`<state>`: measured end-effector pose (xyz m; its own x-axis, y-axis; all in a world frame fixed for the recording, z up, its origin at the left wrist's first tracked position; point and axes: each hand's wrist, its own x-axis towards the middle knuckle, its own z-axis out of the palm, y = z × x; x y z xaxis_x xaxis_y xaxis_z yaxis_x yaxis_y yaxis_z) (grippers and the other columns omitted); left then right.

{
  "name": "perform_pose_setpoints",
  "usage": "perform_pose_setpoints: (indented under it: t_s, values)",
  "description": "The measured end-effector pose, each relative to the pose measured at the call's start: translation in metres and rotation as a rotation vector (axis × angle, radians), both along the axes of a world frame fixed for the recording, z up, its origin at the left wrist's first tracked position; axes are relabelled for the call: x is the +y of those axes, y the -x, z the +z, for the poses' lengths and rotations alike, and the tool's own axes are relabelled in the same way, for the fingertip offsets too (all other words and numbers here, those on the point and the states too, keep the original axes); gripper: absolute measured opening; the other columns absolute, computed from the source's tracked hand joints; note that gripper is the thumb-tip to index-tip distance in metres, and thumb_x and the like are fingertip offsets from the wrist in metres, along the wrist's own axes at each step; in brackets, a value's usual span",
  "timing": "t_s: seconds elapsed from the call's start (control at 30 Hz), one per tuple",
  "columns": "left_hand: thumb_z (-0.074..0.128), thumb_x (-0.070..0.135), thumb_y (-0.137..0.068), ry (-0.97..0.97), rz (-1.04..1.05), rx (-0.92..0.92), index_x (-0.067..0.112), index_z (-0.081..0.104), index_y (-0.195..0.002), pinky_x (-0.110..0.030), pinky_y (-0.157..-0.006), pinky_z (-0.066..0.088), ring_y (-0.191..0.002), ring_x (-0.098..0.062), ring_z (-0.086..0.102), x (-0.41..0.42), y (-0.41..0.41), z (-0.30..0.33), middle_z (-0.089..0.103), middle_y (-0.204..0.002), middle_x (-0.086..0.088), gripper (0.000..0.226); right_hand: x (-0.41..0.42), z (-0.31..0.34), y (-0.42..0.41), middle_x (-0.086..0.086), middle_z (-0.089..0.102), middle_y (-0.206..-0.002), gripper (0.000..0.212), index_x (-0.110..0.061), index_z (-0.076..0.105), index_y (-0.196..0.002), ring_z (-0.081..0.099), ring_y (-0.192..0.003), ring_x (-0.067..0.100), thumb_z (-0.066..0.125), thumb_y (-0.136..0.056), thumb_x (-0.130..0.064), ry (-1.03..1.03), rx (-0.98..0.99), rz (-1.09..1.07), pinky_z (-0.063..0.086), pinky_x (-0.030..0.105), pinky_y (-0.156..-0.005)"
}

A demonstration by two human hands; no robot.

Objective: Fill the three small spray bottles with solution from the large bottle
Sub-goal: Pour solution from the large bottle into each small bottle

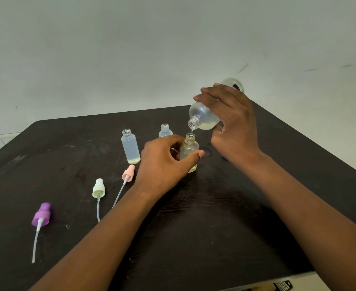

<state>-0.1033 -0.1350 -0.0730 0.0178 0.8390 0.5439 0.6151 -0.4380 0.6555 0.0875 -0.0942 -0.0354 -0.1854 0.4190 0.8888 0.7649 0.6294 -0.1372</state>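
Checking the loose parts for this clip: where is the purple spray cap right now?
In the head view, the purple spray cap lies on the dark table at far left, nearer the camera than the pale green cap.

Two open bottles (130, 146) (165, 130) and three spray caps (98, 188) crowding left, table (256, 227) bare right

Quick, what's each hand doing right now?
Left hand: fingers grip the small bottle.
Right hand: fingers hold the tilted large bottle.
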Motion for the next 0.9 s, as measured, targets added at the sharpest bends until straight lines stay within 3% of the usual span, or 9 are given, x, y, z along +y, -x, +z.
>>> perform_pose_setpoints:
  t_s: [0.9]
  values:
    - [0.073, 0.072, -0.076, -0.014, 0.002, 0.009, 0.029, 0.081, -0.099, -0.034, -0.07, 0.064, -0.077, -0.002, 0.071, -0.0001, 0.0, 0.0011, 0.075, -0.083, 0.017, 0.05, 0.0004, 0.0006, 0.0001, 0.002, 0.069, -0.135, 0.072, -0.014, 0.072, -0.127, 0.057, -0.135, 0.029, 0.063, -0.063, 0.017, -0.01, -0.012, -0.014, 0.045, 0.052, -0.109]
